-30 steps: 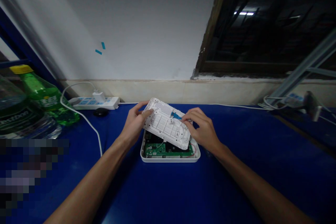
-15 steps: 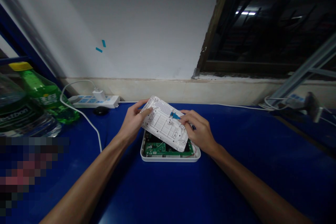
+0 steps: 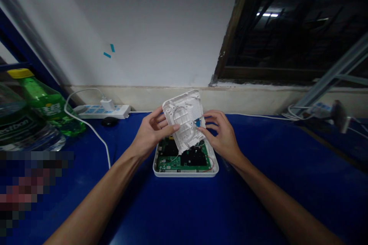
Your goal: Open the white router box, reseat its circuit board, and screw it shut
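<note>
White lettering (cut at the frame's edge) reads "estbon" on the dark label [image 3: 27,132] of a clear bottle [image 3: 54,140], left, while blurred white Chinese characters, not surely legible, mark a green bottle [image 3: 37,92] beside it.

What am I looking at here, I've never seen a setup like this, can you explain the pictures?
There's no robot: these are a person's own bare hands. All the pictures come from one camera worn on that person's head, looking forward and down. The left hand holds a white vented panel, tilted above an open white case with a green circuit board inside. The right hand is at the panel's edge, by a small blue piece; its grip is hard to tell. The case sits on a blue table. To the left are a power strip, a small dark object and a green bottle.
</note>
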Demonstrator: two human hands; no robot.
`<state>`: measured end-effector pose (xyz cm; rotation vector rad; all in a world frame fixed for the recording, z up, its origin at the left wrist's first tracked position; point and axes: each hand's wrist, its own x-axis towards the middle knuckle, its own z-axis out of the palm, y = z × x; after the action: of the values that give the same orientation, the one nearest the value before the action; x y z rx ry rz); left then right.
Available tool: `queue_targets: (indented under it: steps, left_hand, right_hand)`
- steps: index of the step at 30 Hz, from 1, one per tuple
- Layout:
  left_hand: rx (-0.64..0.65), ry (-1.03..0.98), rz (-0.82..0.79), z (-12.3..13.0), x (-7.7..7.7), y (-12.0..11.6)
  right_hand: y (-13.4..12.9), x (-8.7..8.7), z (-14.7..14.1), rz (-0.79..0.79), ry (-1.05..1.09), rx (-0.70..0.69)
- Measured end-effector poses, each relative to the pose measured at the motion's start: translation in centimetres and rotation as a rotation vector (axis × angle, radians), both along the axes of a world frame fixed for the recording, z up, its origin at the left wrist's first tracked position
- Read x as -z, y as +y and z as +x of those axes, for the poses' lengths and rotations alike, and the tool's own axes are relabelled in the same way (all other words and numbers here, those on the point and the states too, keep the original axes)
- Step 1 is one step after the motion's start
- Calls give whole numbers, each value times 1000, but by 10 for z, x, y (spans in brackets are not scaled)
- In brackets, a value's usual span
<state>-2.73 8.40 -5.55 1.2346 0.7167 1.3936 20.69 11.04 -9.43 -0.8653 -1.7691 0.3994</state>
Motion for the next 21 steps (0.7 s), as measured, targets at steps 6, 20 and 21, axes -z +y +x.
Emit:
queue_targets:
  steps: [6, 20, 21]
  left_hand:
    - [-47, 59, 99, 2, 2, -2]
    - [182, 435, 288, -11, 0, 0]
    - [166, 461, 309, -11, 2, 1]
  right_hand:
    - [5, -3, 10, -109, 26, -133]
    - [-4, -2, 6, -165, 136, -272]
    - [-4, -2, 7, -151, 140, -279]
